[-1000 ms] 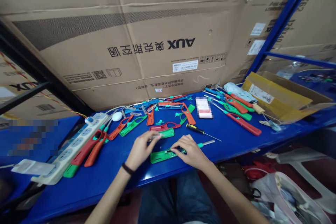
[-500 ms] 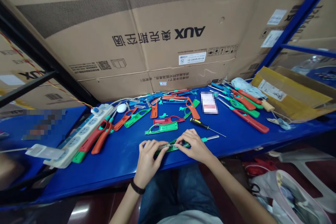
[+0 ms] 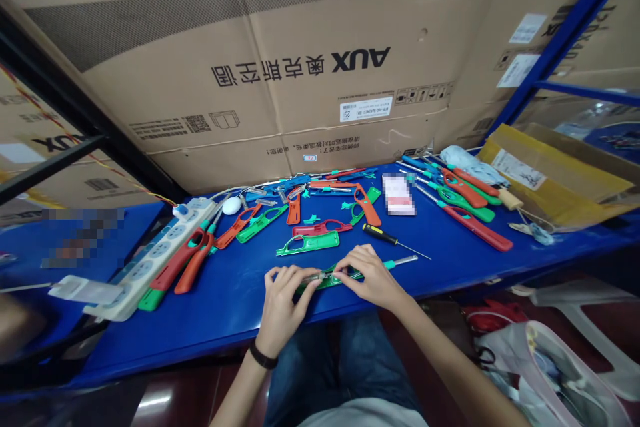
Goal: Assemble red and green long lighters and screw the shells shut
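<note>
At the table's front edge lies an opened green long-necked lighter [image 3: 356,275], its metal nozzle [image 3: 404,260] pointing right. My left hand [image 3: 285,293] is closed around its left end, with a small clear part [image 3: 313,277] between thumb and fingers. From the right, my right hand [image 3: 367,277] pinches at the lighter's middle, close to the left fingertips. A thin pale wire or tube shows there; the exact piece in the pinch is too small to tell. Just behind lie a loose green lighter shell [image 3: 315,243] and a yellow-black screwdriver [image 3: 380,234].
Red and green lighters [image 3: 183,260] rest against a white power strip [image 3: 160,247] on the left. Several more lighters [image 3: 465,193] lie at right by a yellow-taped carton [image 3: 555,180]. Shells and small parts lie along the back, before a large cardboard box [image 3: 300,27].
Both hands keep almost the same place and grip on the green lighter. The view has shifted very slightly; nothing else has visibly moved.
</note>
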Available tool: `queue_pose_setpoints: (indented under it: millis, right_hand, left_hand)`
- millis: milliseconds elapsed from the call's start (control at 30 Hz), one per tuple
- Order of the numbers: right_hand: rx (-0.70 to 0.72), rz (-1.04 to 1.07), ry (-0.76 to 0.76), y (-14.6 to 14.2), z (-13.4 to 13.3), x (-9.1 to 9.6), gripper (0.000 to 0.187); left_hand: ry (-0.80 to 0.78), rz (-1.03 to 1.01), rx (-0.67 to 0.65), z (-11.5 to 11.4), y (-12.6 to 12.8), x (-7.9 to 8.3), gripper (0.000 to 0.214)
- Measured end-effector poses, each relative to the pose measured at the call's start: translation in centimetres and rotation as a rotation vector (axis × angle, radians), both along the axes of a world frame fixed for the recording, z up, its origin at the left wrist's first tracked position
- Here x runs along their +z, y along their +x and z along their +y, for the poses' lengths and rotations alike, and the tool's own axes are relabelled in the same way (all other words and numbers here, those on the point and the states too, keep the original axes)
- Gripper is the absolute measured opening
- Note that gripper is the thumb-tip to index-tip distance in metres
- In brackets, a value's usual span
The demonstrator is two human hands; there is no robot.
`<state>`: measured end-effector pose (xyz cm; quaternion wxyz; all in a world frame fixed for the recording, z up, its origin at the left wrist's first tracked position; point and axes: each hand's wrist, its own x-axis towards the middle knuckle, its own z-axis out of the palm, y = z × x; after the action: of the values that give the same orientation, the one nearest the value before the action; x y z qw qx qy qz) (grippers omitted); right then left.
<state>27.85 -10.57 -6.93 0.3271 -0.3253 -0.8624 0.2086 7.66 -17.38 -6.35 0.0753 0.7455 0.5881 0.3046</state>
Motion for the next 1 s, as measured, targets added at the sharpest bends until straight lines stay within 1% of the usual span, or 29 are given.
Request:
queue_pose_setpoints:
  millis: [233, 400, 600, 1000]
  right_hand:
    - [0.021, 0.014, -0.014, 0.03, -0.03, -0.11, 0.017]
    - [0.043, 0.005, -0.001, -0.01, -0.07, -0.04, 0.014]
    - [0.008, 0.013, 0.018, -0.03, -0.09, -0.03, 0.014]
    - [0.030, 0.029, 0.041, -0.06, -0.07, -0.12, 0.010]
  left_hand:
    - [-0.008, 0.004, -0.018, 0.04, 0.10, 0.17, 0.016]
    - [-0.013, 0.005, -0.035, 0.07, 0.39, 0.34, 0.016]
    - [0.005, -0.014, -0.005, 0.09, 0.33, 0.08, 0.015]
    - [0.010, -0.011, -0.002, 0.10, 0.47, 0.25, 0.014]
